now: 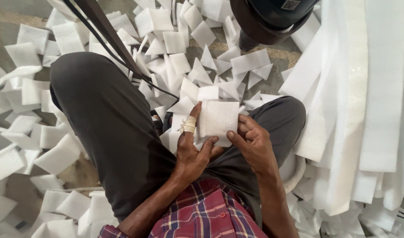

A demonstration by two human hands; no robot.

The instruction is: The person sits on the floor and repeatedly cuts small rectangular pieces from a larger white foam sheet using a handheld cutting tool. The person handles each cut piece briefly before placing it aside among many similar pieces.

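**Foam square pinched between two hands**

Loose white foam offcuts litter the floor left of the hands. Left hand, bandaged finger up the edge, & right hand grip a small white rectangular foam pad together over the lap, prob. to steady it; face up, long axis roughly away from the person. Long white foam strips hang right.

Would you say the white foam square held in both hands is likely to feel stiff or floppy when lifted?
Probably light and slightly springy: the foam square stays flat between the left hand and right hand. Likely bendable, since the long foam strips beside it drape and sag. It looks soft, so easily dented.
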